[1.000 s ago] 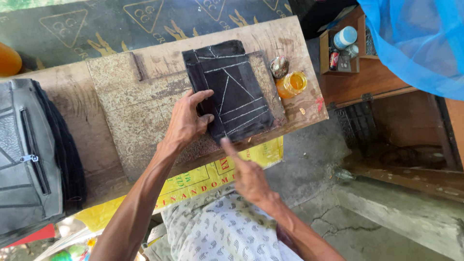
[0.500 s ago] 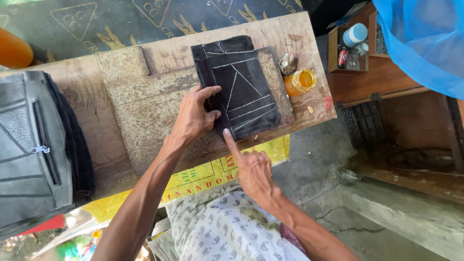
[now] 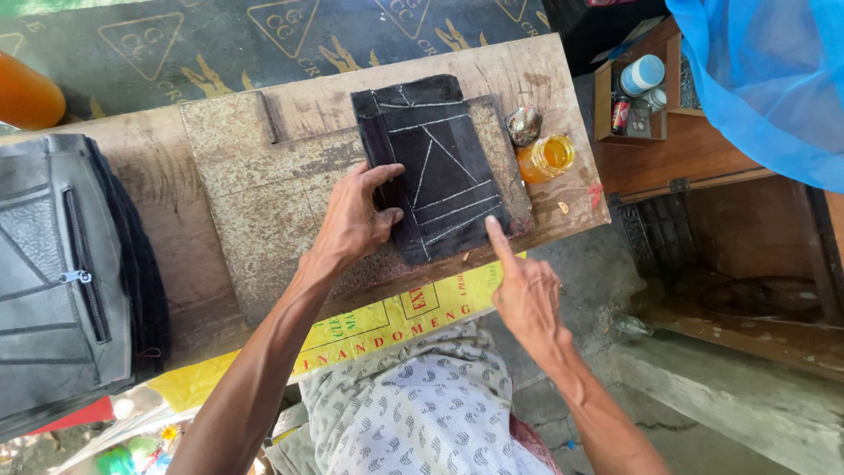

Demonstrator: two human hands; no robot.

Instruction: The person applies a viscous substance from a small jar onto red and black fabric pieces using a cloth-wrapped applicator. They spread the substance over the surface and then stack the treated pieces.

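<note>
Nearest the person, the right hand point(image 3: 527, 295) points one finger at the near edge of the black marked leather piece point(image 3: 440, 167). The left hand point(image 3: 356, 220) lies flat, fingers spread, pinning its left edge on the desk point(image 3: 220, 185); steady pressure prevents slipping. A jar of amber glue point(image 3: 547, 157) stands right of the piece.

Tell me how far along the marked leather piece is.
Done: pale lines already cross the black leather piece. In hand: left hand presses its left edge on the wooden board; right hand points at its lower right corner. Left: no cuts visible; glue jar stands apart.

Grey bag point(image 3: 61, 273) cut off left
</note>
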